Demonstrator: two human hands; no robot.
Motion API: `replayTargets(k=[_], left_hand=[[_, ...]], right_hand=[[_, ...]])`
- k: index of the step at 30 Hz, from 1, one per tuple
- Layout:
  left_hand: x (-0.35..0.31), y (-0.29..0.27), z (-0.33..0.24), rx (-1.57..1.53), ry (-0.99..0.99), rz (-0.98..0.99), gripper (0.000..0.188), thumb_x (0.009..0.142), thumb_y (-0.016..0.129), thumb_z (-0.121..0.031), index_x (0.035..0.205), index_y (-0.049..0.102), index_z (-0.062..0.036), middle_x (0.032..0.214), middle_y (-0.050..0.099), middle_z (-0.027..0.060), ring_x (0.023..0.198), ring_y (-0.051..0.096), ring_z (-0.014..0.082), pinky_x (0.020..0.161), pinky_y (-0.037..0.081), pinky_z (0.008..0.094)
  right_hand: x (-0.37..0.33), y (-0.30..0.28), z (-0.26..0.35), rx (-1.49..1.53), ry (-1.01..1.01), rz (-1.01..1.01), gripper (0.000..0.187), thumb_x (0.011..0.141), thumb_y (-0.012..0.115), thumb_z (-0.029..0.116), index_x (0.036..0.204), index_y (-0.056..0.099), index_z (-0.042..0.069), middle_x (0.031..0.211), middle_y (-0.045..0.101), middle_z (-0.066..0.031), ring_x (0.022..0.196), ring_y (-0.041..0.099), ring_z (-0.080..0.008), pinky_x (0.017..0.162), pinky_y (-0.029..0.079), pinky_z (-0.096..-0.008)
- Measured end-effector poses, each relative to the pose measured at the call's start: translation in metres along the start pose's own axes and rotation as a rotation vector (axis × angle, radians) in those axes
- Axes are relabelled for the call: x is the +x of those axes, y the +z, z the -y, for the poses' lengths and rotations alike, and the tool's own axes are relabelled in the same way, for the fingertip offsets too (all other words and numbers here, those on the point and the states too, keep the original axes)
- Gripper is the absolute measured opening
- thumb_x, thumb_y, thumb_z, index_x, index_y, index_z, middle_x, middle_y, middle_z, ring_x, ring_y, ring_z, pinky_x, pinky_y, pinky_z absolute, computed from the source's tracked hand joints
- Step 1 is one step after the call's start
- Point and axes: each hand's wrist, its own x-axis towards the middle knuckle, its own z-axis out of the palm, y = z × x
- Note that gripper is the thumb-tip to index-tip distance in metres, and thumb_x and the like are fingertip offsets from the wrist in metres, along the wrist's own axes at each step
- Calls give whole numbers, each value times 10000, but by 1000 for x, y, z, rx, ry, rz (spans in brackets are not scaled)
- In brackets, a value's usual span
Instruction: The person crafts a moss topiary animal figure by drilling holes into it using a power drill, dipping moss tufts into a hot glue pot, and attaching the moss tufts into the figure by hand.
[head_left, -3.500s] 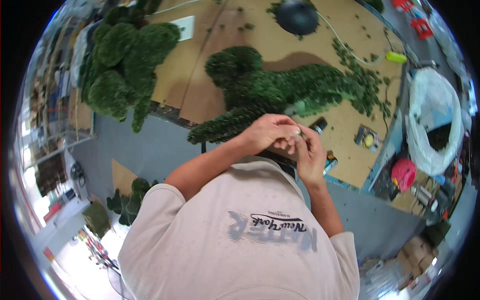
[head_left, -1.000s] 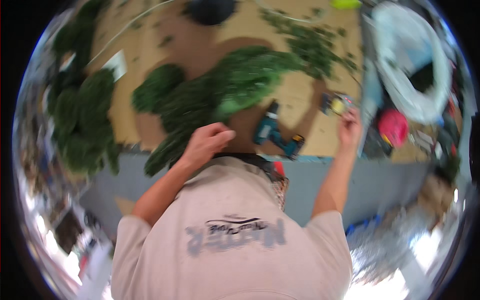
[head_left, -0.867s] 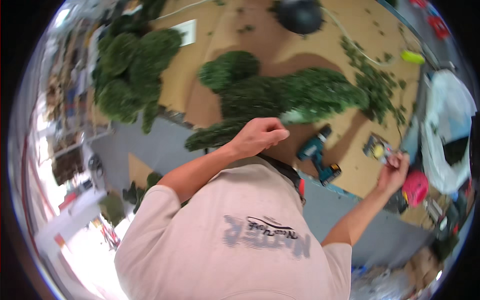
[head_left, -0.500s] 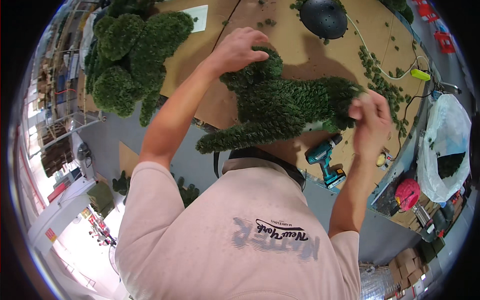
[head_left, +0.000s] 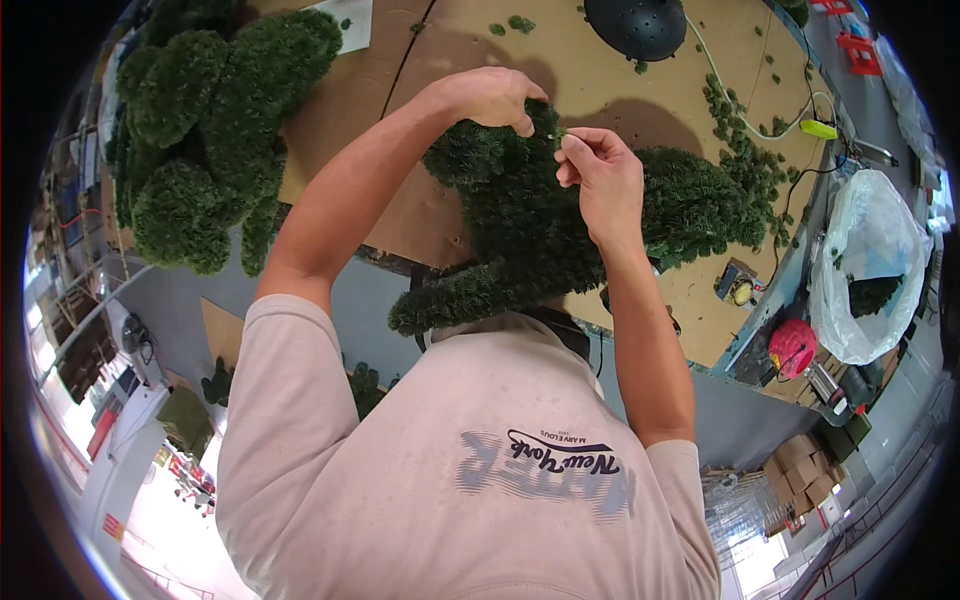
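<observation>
A figure covered in dark green artificial foliage (head_left: pixel 520 215) lies across the table in front of me, with a long limb pointing to the lower left. My left hand (head_left: pixel 498 98) has its fingers bent over the top of the figure's upper end, gripping it. Close beside it, my right hand (head_left: pixel 608 185) is raised over the figure. Thumb and forefinger there pinch a small green sprig (head_left: pixel 560 133) near the upper end. My right forearm covers part of the figure and nearly all of a cordless drill.
More foliage-covered figures (head_left: pixel 215 125) are piled at the left. A black dome with holes (head_left: pixel 640 28) sits at the far side of the brown tabletop (head_left: pixel 400 205). Loose green sprigs (head_left: pixel 748 180) lie scattered at the right, near a white cable. A plastic bag (head_left: pixel 868 260) hangs beyond the right edge.
My right hand has moved left from the figure's right end to its upper end, beside my left hand. The drill has become mostly hidden behind my forearm. The view has shifted slightly.
</observation>
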Motion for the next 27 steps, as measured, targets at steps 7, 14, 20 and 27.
replayTargets(k=[7,14,20,27], left_hand=[[-1,7,18,-35,87,-47,752,822,784,-390,1498,567,-144,1573,502,130,1376,534,367,1136,449,474],[-2,10,21,-47,56,-46,734,834,750,-432,1511,560,-224,1602,478,61,1373,542,351,1122,451,528],[-3,10,20,-41,35,-46,735,832,745,-443,1513,559,-239,1605,472,41,1393,525,344,1119,447,548],[3,12,24,-76,26,-8,745,822,750,-443,1512,561,-237,1613,463,41,1428,487,343,1137,424,559]], right_hand=[[13,25,-13,-260,79,-94,157,977,682,125,1010,697,-28,782,713,-54,602,635,-88,555,510,-256],[18,36,-17,-510,79,-116,186,980,659,152,1036,707,-18,795,740,-82,631,690,-125,594,541,-296],[19,41,-18,-620,34,-103,193,980,649,149,1028,707,-29,795,741,-102,637,704,-153,642,557,-319],[19,44,-18,-667,19,-85,198,974,652,152,1030,709,-29,801,744,-112,642,709,-168,659,562,-332]])
